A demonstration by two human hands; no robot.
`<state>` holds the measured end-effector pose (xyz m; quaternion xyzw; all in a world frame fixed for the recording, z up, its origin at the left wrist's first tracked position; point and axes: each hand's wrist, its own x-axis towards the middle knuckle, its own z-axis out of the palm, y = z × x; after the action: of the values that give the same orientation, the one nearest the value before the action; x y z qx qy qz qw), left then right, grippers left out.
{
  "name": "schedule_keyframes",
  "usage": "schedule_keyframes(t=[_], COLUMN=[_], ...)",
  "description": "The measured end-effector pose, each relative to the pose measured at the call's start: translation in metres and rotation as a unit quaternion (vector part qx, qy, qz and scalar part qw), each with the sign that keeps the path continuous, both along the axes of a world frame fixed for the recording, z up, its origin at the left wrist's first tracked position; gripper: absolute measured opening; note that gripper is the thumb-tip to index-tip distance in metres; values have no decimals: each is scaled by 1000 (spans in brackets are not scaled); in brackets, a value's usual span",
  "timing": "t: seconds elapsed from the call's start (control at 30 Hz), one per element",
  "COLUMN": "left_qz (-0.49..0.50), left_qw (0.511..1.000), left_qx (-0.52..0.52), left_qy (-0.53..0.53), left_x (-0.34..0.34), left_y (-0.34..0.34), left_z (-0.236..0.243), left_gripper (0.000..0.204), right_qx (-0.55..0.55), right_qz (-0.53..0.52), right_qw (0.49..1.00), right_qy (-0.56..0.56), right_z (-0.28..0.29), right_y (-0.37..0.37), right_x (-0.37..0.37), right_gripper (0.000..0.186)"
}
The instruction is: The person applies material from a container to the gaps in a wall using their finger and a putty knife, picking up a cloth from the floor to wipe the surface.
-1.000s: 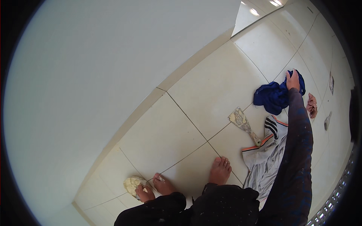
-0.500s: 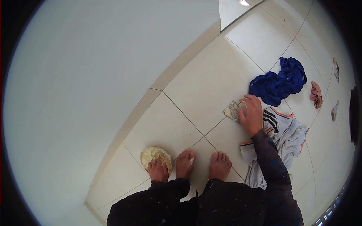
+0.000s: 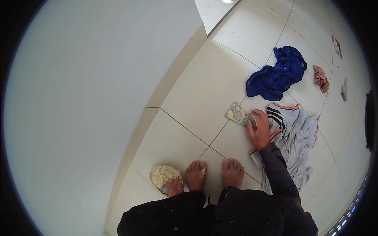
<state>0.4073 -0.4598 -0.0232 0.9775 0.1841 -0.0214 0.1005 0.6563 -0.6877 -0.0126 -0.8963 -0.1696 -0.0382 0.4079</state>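
Observation:
My right hand is closed round the handle of a putty knife. Its wide blade, smeared with cream-coloured putty, points away to the upper left, low over the floor tiles. Beside my left foot stands a round bowl filled with thick, cream putty. At the bowl's near right side is my left hand, its fingers bent over the rim. A small grey-blue patch shows next to those fingers; I cannot tell what it is. My knee and sleeve hide part of the left hand.
A pale wall with a beige skirting rises on the left. To the right lie a crumpled grey-white shirt, a blue cloth, a pink cloth and a small scraper-like tool. My bare feet stand on the tiles.
My left hand has drawn back from the putty to the bowl's near right side. The right hand has moved slightly nearer, and more of the blade shows. The whole view has shifted.

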Motion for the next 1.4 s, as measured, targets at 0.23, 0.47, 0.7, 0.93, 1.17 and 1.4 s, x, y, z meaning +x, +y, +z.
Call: schedule_keyframes(t=[0.23,0.47,0.7,0.93,1.17,1.4], left_qz=[15,51,225,-161,-361,-338], left_qw=[1000,992,892,984,897,839], left_qx=[-10,-114,-374,-52,250,426], left_qy=[-5,0,-117,-63,-46,-8], left_x=[-4,-61,-117,143,390,495], left_y=[-4,48,122,114,96,88], left_z=[-6,-5,10,101,54,18], left_gripper=[27,24,25,39,49,43], right_qx=[4,18,38,38,85,109], right_qz=[2,-11,-20,-34,-49,-60], right_qw=[1000,1000,999,999,995,989], right_qy=[10,6,3,-7,33,79], right_z=[2,-2,-3,-3,1,1], right_y=[0,-4,-5,-6,-6,-11], right_x=[-1,-3,-1,1,4,7], right_gripper=[31,30,30,30,32,32])
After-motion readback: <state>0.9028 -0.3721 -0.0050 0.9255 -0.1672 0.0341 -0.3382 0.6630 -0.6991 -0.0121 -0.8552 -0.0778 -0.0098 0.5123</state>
